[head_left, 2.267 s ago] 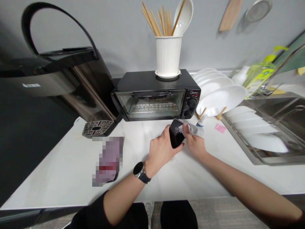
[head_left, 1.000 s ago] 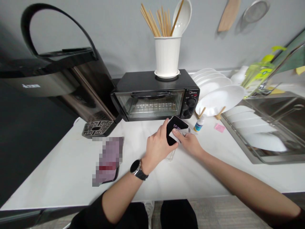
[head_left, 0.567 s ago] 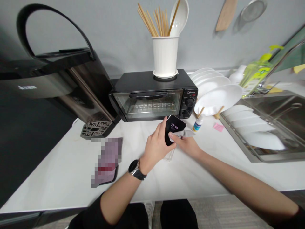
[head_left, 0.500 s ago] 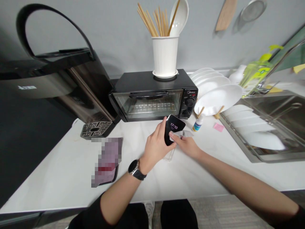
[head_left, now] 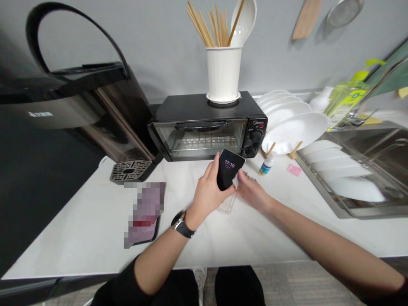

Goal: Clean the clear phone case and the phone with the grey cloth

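Note:
A black phone (head_left: 227, 172), its screen showing 17:10, is gripped along its left and lower edges by my left hand (head_left: 208, 187), which wears a watch on the wrist. At the phone's right edge is my right hand (head_left: 253, 192), fingers closed on a pale cloth (head_left: 236, 180) that is mostly hidden. Under the hands a clear phone case (head_left: 227, 207) lies on the white counter (head_left: 204, 250). Further right stands a small white bottle (head_left: 266, 165) with a blue and yellow label.
Behind the hands is a black toaster oven (head_left: 204, 108) bearing a white cup (head_left: 224, 70) of chopsticks. A blurred-out flat item (head_left: 148, 208) and a drink machine (head_left: 117, 123) are left. Racked plates (head_left: 295, 131), a pink note (head_left: 294, 170) and a sink (head_left: 338, 204) are right.
My right hand has moved from the front of the phone's screen to its right edge, taking the cloth along. The screen is now uncovered. My left hand still holds the phone.

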Demonstrator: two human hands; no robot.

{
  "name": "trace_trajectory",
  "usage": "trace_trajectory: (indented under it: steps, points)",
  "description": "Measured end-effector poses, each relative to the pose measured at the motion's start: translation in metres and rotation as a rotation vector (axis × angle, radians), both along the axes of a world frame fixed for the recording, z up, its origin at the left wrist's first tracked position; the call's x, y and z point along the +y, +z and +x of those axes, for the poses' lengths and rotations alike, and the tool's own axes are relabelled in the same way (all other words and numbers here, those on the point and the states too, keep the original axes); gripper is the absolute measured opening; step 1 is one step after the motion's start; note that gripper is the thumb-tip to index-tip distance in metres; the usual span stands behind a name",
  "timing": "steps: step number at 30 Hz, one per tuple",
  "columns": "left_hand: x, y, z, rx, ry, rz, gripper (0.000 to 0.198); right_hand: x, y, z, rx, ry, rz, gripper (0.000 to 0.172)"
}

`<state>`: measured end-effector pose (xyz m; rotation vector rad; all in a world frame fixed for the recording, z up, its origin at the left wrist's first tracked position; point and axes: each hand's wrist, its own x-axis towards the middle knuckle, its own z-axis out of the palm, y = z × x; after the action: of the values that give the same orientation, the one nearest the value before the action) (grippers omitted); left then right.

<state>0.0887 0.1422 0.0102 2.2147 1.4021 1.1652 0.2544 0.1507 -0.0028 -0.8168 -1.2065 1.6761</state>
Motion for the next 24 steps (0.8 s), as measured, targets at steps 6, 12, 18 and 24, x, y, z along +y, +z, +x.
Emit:
trace_trajectory:
  steps: [6, 12, 18, 24]
  points:
    - [-0.0009, 0.0004, -0.0017, 0.094, -0.093, 0.075, 0.102, -0.0035, 0.0026, 0.0097, 0.059, 0.209, -0.106, 0.078]
    - [-0.0003, 0.0019, -0.0044, 0.080, -0.162, 0.003, 0.092, -0.0054, -0.0008, 0.0067, 0.049, 0.484, -0.079, 0.099]
    - [-0.0037, 0.0048, -0.0001, 0.164, -0.199, 0.056, 0.098, -0.0047, 0.0007, 0.0063, 0.085, 0.200, -0.143, 0.100]
    - [-0.0022, 0.0061, -0.0046, 0.008, 0.055, -0.001, 0.087, -0.0105, -0.0017, 0.0047, -0.037, 0.450, 0.008, 0.106]
